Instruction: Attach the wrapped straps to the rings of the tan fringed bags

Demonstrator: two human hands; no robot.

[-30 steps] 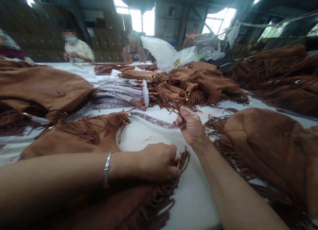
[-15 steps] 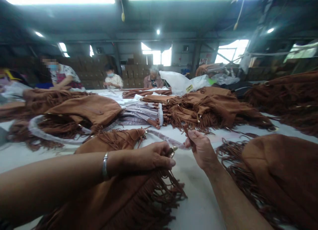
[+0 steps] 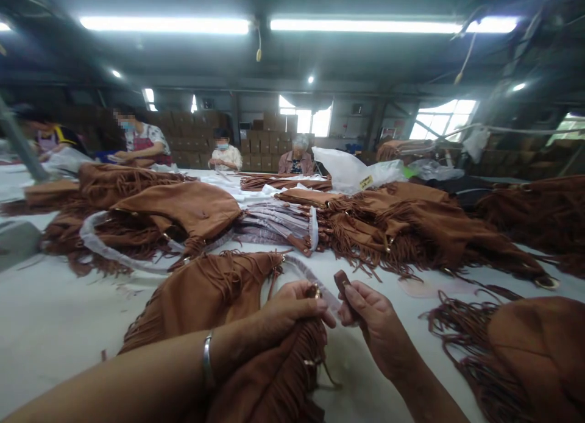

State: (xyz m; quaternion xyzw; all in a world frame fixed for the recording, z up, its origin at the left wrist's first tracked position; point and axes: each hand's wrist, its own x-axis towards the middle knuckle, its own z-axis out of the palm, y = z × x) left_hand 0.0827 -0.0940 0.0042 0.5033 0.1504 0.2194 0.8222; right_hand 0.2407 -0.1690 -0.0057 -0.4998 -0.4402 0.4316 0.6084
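A brown fringed bag (image 3: 196, 298) lies on the white table in front of me. My left hand (image 3: 286, 313), wearing a silver bangle, is closed on a gold metal fitting (image 3: 315, 291) at the bag's edge; the fitting's exact form is partly hidden by my fingers. Pinched in my right hand (image 3: 377, 319) is the brown leather end (image 3: 340, 281) of the bag's shoulder strap. The strap's plastic-wrapped length (image 3: 313, 273) runs from the bag's far corner behind my hands. A small gap separates the strap end from the fitting.
Another fringed bag (image 3: 539, 350) lies at right. Beyond are a wrapped-strap bundle (image 3: 274, 222), a bag with a looped strap (image 3: 183, 209) and a heap of fringed bags (image 3: 411, 219). Several co-workers, one seated person (image 3: 296, 158) among them, are across the table (image 3: 59, 313).
My view has tilted up and turned left. Both hands are still closed on the fitting and the strap end; the leather end now shows more clearly, with its flat side turned towards me.
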